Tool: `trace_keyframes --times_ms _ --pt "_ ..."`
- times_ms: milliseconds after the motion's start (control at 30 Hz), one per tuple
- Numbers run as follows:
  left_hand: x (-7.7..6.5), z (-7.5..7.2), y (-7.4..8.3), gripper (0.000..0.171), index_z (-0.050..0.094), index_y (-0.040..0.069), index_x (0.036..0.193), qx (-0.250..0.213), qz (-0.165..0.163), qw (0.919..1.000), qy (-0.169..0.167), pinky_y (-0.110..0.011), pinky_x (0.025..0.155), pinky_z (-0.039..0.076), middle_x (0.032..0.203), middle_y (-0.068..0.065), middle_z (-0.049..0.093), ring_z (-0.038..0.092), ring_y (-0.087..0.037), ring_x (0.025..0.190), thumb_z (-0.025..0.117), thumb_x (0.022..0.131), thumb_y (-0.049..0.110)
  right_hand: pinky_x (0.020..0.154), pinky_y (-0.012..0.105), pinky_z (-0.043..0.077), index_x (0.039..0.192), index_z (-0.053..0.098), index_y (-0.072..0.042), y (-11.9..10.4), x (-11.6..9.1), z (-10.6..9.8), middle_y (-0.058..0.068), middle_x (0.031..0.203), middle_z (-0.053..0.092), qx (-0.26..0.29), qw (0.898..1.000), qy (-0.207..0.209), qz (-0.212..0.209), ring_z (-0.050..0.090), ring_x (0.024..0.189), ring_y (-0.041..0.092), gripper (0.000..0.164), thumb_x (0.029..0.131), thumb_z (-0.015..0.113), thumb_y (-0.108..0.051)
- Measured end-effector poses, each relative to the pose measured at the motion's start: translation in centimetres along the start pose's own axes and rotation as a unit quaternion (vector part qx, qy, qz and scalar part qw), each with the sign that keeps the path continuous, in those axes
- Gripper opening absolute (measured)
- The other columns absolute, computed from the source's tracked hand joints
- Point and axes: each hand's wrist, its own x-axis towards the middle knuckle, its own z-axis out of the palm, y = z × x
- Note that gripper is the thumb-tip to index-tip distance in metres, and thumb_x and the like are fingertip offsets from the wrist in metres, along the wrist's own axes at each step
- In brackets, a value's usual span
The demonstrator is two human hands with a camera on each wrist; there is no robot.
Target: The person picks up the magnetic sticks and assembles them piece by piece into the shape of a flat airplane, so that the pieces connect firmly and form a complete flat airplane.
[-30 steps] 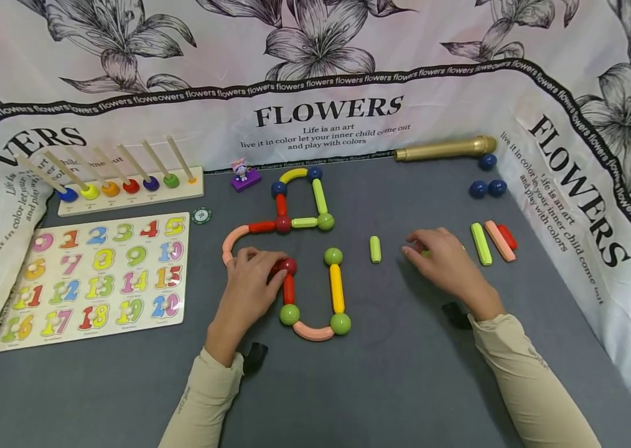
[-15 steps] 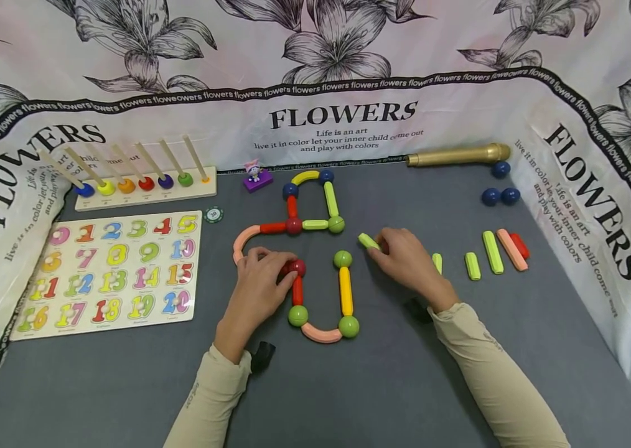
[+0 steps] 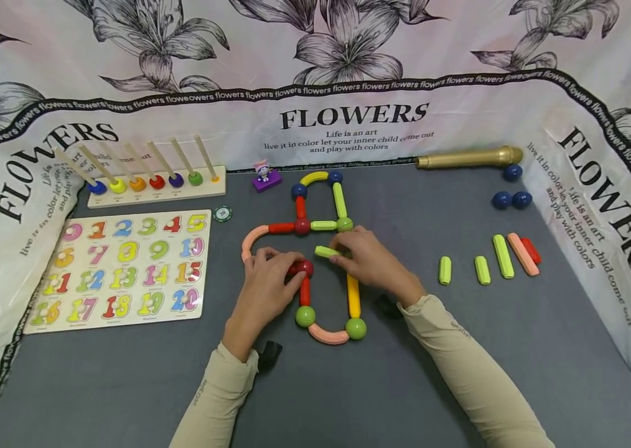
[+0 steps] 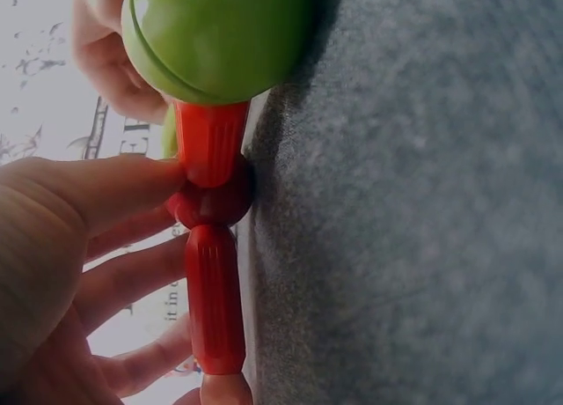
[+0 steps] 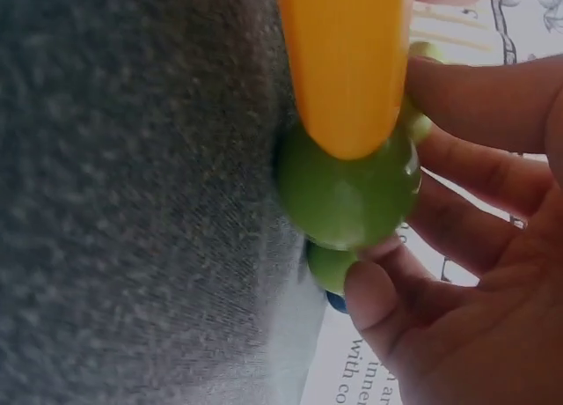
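Note:
My left hand (image 3: pixel 264 287) pinches a red ball (image 3: pixel 307 268) in a lower frame of toy rods and balls. In the left wrist view the thumb touches this ball (image 4: pixel 220 198), between two red rods (image 4: pixel 215 299). My right hand (image 3: pixel 376 264) pinches a short light-green rod (image 3: pixel 324 251) beside the red ball, above the frame's open top. A yellow rod (image 3: pixel 353 297) runs down to a green ball (image 3: pixel 356 328); the green ball (image 5: pixel 347 194) at its upper end is hidden under my right hand in the head view. An upper loop has a red ball (image 3: pixel 302 226) at its corner.
Light-green rods (image 3: pixel 445 270), a peach rod (image 3: pixel 523 254) and a red rod (image 3: pixel 531 250) lie right, below several blue balls (image 3: pixel 501 200) and a gold microphone (image 3: pixel 469 158). Left are a number board (image 3: pixel 130 270), a peg stand (image 3: pixel 155 195), a chip (image 3: pixel 223 213) and a purple figurine (image 3: pixel 266 180).
My right hand has picked up a short light-green rod from the table and carried it left to the lower frame. My left hand stays at the red ball. The head view has shifted slightly.

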Motion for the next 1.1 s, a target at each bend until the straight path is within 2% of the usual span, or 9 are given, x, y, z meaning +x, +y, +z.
trace_keyframes --times_ms 167,367,533,867,1100 --pt "0.1 0.1 0.2 0.027 0.077 0.011 0.125 0.002 -0.001 1.0 0.006 -0.061 0.101 0.038 0.116 -0.007 0.077 0.054 -0.04 0.122 0.079 0.101 0.021 0.091 0.05 0.046 0.106 0.076 -0.003 0.0 -0.6 0.4 0.007 0.1 0.073 -0.016 1.0 -0.005 -0.02 0.058 0.093 0.03 0.01 0.099 0.079 -0.01" --pt "0.2 0.2 0.4 0.027 0.076 0.011 0.126 -0.007 -0.003 1.0 -0.004 -0.062 0.102 0.037 0.116 -0.008 0.076 0.053 -0.041 0.122 0.078 0.102 0.022 0.088 0.048 0.046 0.105 0.075 -0.004 0.1 -1.4 0.5 0.007 0.101 0.075 -0.028 0.999 -0.01 -0.039 0.055 0.092 0.029 0.011 0.098 0.08 -0.01" --pt "0.2 0.2 0.4 0.028 0.076 0.011 0.127 -0.009 -0.01 0.9999 -0.002 -0.061 0.102 0.037 0.117 -0.007 0.076 0.053 -0.04 0.122 0.078 0.101 0.022 0.09 0.048 0.046 0.107 0.075 -0.004 0.1 -1.8 0.7 0.009 0.102 0.074 -0.024 0.999 -0.016 -0.044 0.056 0.096 0.03 0.012 0.098 0.079 -0.009" --pt "0.2 0.1 0.3 0.028 0.076 0.011 0.128 -0.02 -0.02 0.9995 -0.011 -0.063 0.104 0.035 0.12 -0.009 0.076 0.054 -0.043 0.125 0.077 0.102 0.022 0.092 0.048 0.047 0.108 0.075 -0.005 0.0 -2.0 1.2 0.006 0.103 0.073 0.026 0.999 -0.02 -0.024 0.058 0.098 0.029 0.011 0.099 0.078 -0.011" --pt "0.2 0.1 0.2 0.027 0.075 0.011 0.127 -0.023 -0.025 0.9993 -0.017 -0.064 0.104 0.034 0.119 -0.009 0.076 0.057 -0.042 0.124 0.076 0.103 0.023 0.09 0.047 0.048 0.115 0.077 -0.005 0.9 -2.3 1.5 0.004 0.107 0.072 0.087 0.996 -0.019 -0.003 0.058 0.099 0.027 0.017 0.099 0.078 -0.012"
